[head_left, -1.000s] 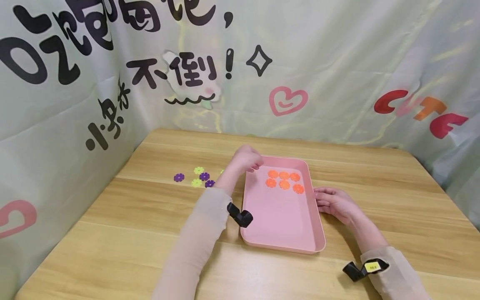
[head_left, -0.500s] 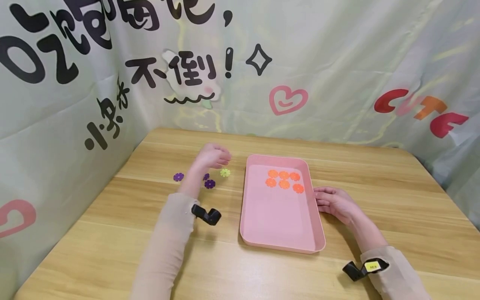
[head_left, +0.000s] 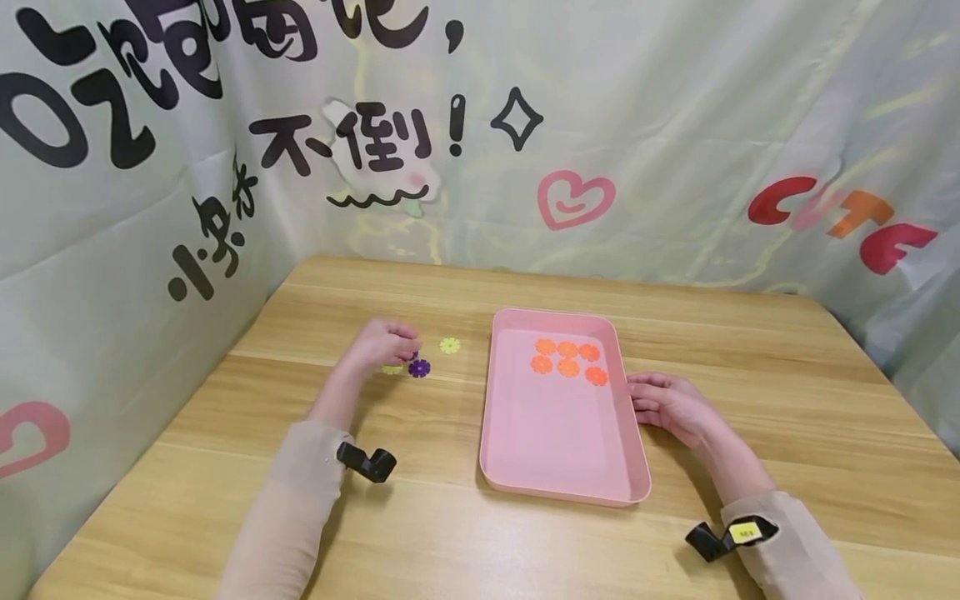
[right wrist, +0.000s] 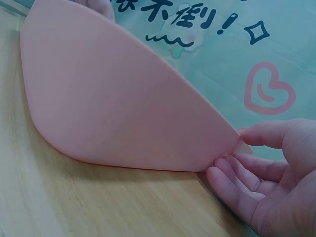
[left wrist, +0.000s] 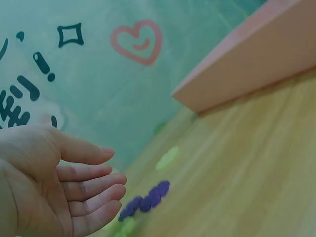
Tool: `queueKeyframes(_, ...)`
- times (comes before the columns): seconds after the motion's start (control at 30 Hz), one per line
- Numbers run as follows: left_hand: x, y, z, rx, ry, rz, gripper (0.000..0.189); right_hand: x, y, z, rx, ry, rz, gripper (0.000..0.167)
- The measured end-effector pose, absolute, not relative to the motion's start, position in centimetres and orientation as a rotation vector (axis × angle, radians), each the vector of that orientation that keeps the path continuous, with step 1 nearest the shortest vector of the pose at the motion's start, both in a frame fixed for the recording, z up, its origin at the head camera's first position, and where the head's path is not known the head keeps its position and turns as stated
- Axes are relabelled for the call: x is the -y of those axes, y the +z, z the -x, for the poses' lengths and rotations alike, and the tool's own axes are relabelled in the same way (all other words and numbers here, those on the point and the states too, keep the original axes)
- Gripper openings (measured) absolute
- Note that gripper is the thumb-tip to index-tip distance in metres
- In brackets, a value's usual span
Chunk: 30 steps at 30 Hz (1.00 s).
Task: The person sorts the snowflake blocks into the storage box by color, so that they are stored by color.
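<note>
Over a loose group of flower-shaped discs on the table's left half, my left hand [head_left: 382, 343] hovers with relaxed fingers and holds nothing. A purple disc [head_left: 420, 367] and a yellow-green disc [head_left: 391, 369] show beside its fingers; other discs are partly hidden under it. Another yellow-green disc [head_left: 450, 345] lies apart, to the right. In the left wrist view, purple discs [left wrist: 145, 203] lie just past the fingertips. My right hand [right wrist: 269, 175] holds the right side of the pink tray [right wrist: 113, 98], its thumb at the rim and bent fingers against the outer wall.
Orange flower-shaped discs [head_left: 567, 367] lie in two rows in the far part of the tray. The wooden table [head_left: 187, 500] reaches back to a pale printed curtain [head_left: 675, 100]. Each sleeve carries a black camera mount [head_left: 367, 462].
My left hand has moved from the tray's far left corner leftward, then down over the purple and yellow-green discs. The right hand and the tray have stayed in place.
</note>
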State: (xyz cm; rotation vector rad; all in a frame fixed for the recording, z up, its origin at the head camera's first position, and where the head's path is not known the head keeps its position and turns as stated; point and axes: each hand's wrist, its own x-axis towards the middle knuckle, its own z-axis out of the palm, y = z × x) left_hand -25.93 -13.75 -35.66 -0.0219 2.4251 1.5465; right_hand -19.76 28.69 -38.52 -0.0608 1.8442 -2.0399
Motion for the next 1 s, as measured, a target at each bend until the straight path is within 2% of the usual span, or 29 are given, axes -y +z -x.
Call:
queueKeyframes(0.3, 14.0, -37.2, 25.3, -2.473, 1.482, -0.039, 0.037, -28.8, -38.6, 19.8, -1.834, -2.039, 0.053, 0.016)
queueKeyframes(0.63, 13.1, -38.0, 25.4, -2.601, 1.289, -0.072, 0.045, -28.8, -38.6, 19.8, -1.833, -2.041, 0.064, 0.014)
queueKeyframes(1.0, 12.4, -37.8, 25.6, -2.703, 1.094, -0.049, 0.032, -28.8, -38.4, 19.7, -1.839, -2.037, 0.065, 0.017)
